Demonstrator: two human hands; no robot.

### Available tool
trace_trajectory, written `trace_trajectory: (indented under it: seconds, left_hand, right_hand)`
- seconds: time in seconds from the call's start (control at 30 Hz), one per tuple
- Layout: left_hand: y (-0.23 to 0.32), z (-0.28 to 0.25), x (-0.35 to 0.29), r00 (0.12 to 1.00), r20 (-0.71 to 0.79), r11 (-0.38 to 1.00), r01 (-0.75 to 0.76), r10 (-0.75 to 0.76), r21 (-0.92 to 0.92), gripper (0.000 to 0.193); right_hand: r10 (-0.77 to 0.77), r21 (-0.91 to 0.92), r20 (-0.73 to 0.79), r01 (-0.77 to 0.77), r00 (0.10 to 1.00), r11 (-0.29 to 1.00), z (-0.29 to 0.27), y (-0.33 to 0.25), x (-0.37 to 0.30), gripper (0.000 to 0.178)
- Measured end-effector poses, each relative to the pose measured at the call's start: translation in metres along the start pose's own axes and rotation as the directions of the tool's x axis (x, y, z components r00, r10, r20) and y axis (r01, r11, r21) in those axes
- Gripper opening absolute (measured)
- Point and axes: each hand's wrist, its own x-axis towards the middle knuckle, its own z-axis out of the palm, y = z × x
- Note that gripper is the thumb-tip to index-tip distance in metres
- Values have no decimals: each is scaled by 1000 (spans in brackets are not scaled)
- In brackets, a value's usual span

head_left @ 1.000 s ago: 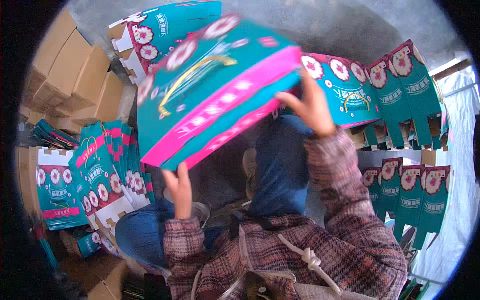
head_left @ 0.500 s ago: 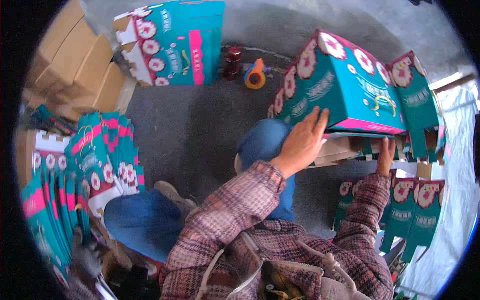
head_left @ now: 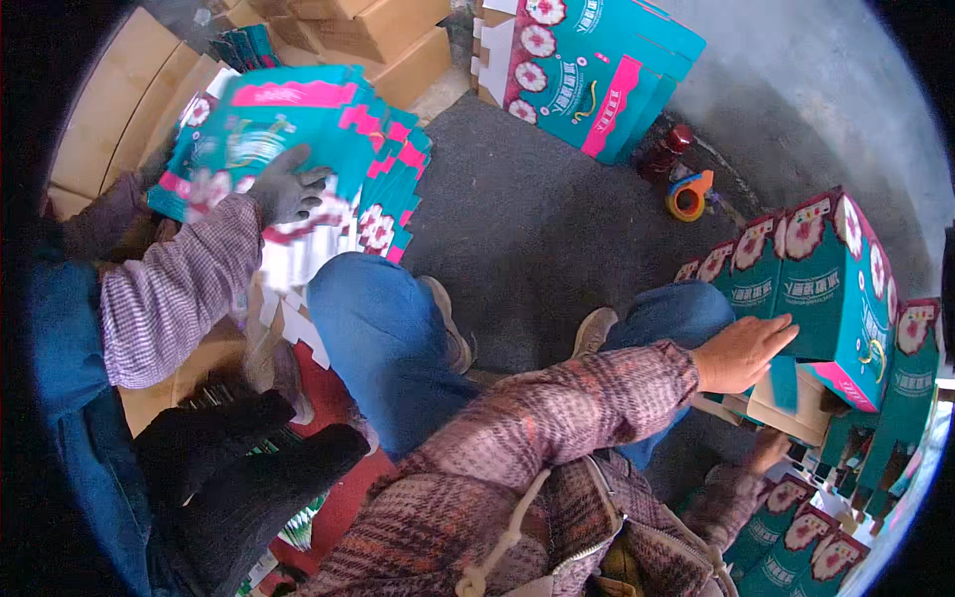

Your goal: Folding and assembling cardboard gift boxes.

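A teal carton [head_left: 826, 289] with flower pictures and a pink lower band stands at the near end of a row of similar cartons on the right. My left hand [head_left: 746, 353] lies against its side, fingers stretched out towards the right. Just below, a brown cardboard flap [head_left: 791, 406] sticks out under the carton. My right hand [head_left: 768, 450] is low beside this flap, its fingers partly hidden and blurred; whether it grips anything cannot be made out.
At the left, another person's grey-gloved hand [head_left: 288, 186] rests on flat teal cartons [head_left: 373, 149]. Brown boxes [head_left: 383, 30] stand behind. More folded teal cartons [head_left: 587, 90], a dark red jar [head_left: 678, 139] and an orange tape dispenser [head_left: 688, 196] are farther off. Additional teal cartons [head_left: 786, 532] stand lower right.
My view has swung left, bringing the other person into sight. The carton between my hands has gone from tilted to more upright. My left hand now lies lower on its side.
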Motion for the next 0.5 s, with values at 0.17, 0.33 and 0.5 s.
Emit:
trace_trajectory:
  seconds: [0.17,0.33,0.5]
  left_hand:
    - [22,-132,-64,986,-137,991,78,-93,-112,60]
    - [22,-318,-211,568,-742,719,674,-355,173,32]
    - [-57,-378,-382,398,-820,406,885,-411,226,36]
  right_hand:
    - [208,729,591,-627,779,274,-63,-186,-42,17]
    - [71,797,366,-352,928,491,-113,-309,17,15]
    - [-192,829,168,-33,967,558,-130,-370,66,9]
